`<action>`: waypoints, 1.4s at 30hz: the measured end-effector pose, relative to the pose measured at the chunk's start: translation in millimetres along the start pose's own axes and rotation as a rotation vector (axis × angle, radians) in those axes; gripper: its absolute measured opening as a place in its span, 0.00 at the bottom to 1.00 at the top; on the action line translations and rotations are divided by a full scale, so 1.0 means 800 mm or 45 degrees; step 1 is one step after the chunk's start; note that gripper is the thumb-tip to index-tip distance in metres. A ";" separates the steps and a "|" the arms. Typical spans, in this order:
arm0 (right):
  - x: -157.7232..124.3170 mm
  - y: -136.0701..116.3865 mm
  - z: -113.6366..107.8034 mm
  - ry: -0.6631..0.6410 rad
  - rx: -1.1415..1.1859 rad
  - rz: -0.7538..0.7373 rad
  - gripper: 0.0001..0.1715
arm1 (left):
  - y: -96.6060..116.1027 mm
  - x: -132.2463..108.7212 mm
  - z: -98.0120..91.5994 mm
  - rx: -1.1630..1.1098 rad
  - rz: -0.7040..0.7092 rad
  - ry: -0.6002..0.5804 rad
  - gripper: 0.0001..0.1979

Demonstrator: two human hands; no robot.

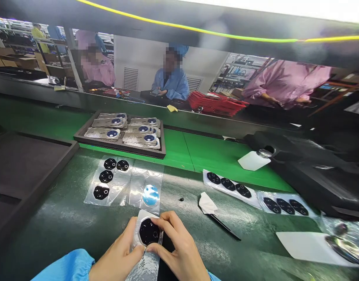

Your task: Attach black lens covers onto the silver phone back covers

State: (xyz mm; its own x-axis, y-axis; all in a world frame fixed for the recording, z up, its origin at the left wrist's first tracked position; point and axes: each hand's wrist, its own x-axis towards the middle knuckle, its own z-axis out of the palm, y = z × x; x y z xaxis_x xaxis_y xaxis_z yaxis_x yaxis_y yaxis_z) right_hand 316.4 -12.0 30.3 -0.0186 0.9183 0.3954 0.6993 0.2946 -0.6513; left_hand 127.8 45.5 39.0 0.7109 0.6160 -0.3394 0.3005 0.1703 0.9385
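Observation:
My left hand (120,251) is closed on the left edge of a pale, patterned phone back cover (144,269), its thumb near the lower rim of a black lens plate (149,231). The plate is a dark rounded disc with small holes, lying on the upper end of the cover. My right hand (179,246) pinches around the plate, index fingertip at its top right and thumb at its lower edge. Ahead on the bench, clear film sheets (117,191) carry several black lens plates (106,176) and one blue round film (150,194).
A dark tray (120,152) of stacked phone covers stands on the green belt (179,146). Black tweezers (224,227) with white tissue (208,203) lie right, below strips of lens plates (227,184). A white bottle (252,160) stands farther back. Co-workers sit across the line.

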 end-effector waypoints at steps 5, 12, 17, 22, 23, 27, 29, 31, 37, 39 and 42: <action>0.001 0.001 0.002 0.050 -0.048 -0.063 0.22 | 0.005 0.001 -0.002 -0.038 0.054 -0.040 0.28; 0.005 -0.005 -0.001 0.084 -0.091 -0.080 0.20 | -0.003 -0.001 -0.001 0.002 -0.069 0.074 0.27; 0.007 -0.010 -0.002 0.072 -0.114 -0.064 0.17 | -0.013 -0.003 0.004 0.090 -0.174 0.167 0.36; 0.006 -0.010 0.000 0.059 -0.127 -0.058 0.16 | -0.012 -0.007 0.006 0.118 -0.266 0.222 0.36; 0.005 -0.010 0.000 0.061 -0.127 -0.064 0.15 | -0.012 -0.007 0.006 0.146 -0.254 0.209 0.36; 0.005 -0.011 -0.001 0.065 -0.135 -0.094 0.14 | -0.012 -0.006 0.005 0.241 -0.231 0.192 0.35; 0.005 -0.011 -0.001 0.064 -0.148 -0.105 0.14 | -0.012 -0.006 0.005 0.242 -0.235 0.199 0.35; 0.006 -0.011 -0.001 0.065 -0.156 -0.109 0.15 | -0.010 -0.006 0.004 0.233 -0.237 0.198 0.33; 0.006 -0.011 0.000 0.074 -0.162 -0.116 0.16 | 0.001 -0.006 0.004 0.254 -0.186 0.167 0.28; 0.005 -0.011 0.000 0.080 -0.166 -0.122 0.16 | 0.001 -0.006 0.004 0.267 -0.193 0.176 0.29; 0.004 -0.011 0.001 0.073 -0.176 -0.118 0.16 | -0.001 -0.007 0.005 0.248 -0.261 0.215 0.31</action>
State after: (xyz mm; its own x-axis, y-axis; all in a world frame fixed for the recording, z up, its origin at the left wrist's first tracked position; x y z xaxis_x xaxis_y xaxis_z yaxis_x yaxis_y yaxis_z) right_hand 310.1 -11.2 36.9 -0.0493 0.8712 0.4884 0.7882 0.3343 -0.5167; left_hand 126.2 39.3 39.8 0.5125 0.7055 -0.4895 0.5543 0.1636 0.8161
